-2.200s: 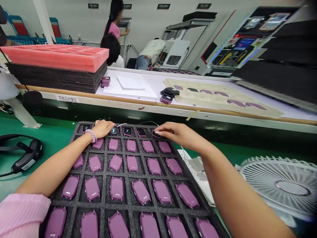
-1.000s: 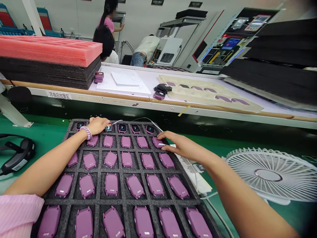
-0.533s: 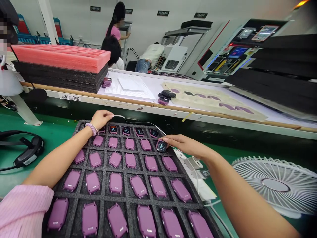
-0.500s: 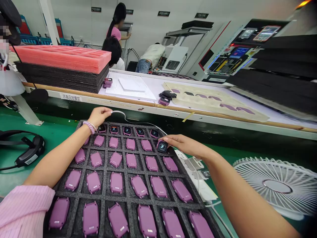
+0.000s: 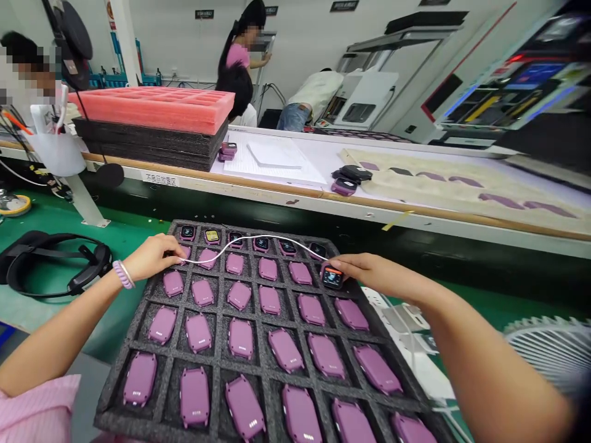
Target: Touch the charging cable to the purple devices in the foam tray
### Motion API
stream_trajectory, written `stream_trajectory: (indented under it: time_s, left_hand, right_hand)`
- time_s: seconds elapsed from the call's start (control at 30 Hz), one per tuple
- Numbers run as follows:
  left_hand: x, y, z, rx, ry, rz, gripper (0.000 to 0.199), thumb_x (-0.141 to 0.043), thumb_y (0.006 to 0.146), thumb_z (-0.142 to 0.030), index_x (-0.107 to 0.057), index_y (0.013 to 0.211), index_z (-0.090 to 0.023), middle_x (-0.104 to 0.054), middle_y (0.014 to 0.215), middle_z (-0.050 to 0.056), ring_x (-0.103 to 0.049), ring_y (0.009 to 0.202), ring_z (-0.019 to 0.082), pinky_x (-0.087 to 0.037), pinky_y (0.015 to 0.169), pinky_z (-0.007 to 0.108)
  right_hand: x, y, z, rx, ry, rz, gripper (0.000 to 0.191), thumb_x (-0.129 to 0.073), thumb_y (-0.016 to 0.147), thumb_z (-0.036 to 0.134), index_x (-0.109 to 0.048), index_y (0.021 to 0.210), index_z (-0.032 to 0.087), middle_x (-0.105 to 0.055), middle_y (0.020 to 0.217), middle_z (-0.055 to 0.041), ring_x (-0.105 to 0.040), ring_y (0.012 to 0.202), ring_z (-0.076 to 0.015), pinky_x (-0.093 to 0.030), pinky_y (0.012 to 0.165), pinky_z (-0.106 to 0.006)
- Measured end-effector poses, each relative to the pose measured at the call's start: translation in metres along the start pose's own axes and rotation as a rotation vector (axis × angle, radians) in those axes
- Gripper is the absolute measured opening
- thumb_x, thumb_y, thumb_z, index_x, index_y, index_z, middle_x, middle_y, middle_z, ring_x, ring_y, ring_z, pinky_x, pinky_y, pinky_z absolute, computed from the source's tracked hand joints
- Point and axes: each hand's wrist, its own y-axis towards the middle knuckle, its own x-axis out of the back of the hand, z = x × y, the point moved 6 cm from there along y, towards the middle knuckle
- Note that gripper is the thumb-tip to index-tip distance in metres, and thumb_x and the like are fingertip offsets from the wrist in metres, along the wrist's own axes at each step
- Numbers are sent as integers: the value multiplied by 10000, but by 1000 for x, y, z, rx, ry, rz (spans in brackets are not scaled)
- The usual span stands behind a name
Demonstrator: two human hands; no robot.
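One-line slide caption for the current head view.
Left hand holds a white cable over a foam tray of purple watch bodies; right hand holds a lit watch.

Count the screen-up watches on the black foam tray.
7: six watches across the far row of the tray, and a seventh watch at the second row's right end, at the right hand's fingertips. The white cable crosses the far row, but none seems hidden.
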Motion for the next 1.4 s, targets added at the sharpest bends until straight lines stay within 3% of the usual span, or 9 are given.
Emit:
stream_trajectory:
  time_s: [0.23,0.3,0.47,0.63,0.8,0.93,1.07,1.2,1.4]
  left_hand:
    - [9,14,-16,-123,424,24,288,-624,843,-400,-653,1094,-262,-681,1146,86,-566,1101,313,-385,953,440]
    - [14,19,-15,-114,350,21,301,-573,848,-458,-654,1041,-242,-702,1068,84,-606,1030,295,-411,936,415]
    - [26,25,16,133,-58,-13,540,-460,814,-658,-684,1040,-223,-739,972,54,-664,891,267,-494,804,320]
    - [12,26,21,141,-195,145,629,-452,787,-738,-726,1028,-225,-734,1094,47,-645,1030,293,-484,941,353]
    - [6,31,22,162,-252,210,652,-436,802,-751,-738,1015,-214,-737,1074,53,-645,1002,284,-492,934,360]
    - [4,34,24,144,-227,223,653,-444,786,-749,-731,957,-189,-736,1002,66,-649,934,270,-506,859,339]
    - [1,35,22,113,-223,216,649,-435,797,-729,-721,958,-169,-729,945,69,-641,892,247,-499,808,307]
    - [2,37,22,119,-237,190,571,-509,787,-682,-734,912,-173,-730,903,54,-640,848,230,-493,764,289]
    - [17,42,20,192,-239,-107,373,-609,785,-467,-716,931,-141,-726,912,82,-644,870,237,-486,772,315]
  right_hand:
    - [2,0,4,-40,-7,25,640,-437,848,783,-731,833,215,-718,824,-55,-660,815,-309,-539,777,-411]
    - [3,2,1,-29,-35,-17,546,-475,854,700,-730,838,218,-722,846,-54,-663,823,-303,-537,781,-397]
    - [7,-1,16,77,-96,-227,313,-509,841,462,-717,901,236,-714,970,-74,-660,911,-297,-513,859,-416]
    - [-17,-8,51,324,-74,-121,293,-509,901,413,-720,951,216,-650,973,-96,-630,927,-273,-510,883,-421]
    - [-33,-3,53,333,-227,-74,326,-543,860,336,-658,1132,199,-634,1136,-136,-579,1077,-334,-470,938,-517]
    - [-29,0,53,296,-215,-57,314,-515,900,422,-644,1093,210,-665,1123,-130,-611,1048,-337,-464,936,-507]
    - [-23,1,46,152,82,96,615,-465,913,701,-639,1219,196,-703,1010,-108,-654,903,-304,-523,835,-413]
    - [-23,7,44,64,148,180,760,-483,829,840,-721,1135,186,-708,1083,-113,-633,999,-357,-466,965,-458]
    - [-26,18,49,-1,53,127,827,-356,794,928,-708,859,182,-693,859,-108,-623,865,-341,-494,856,-432]
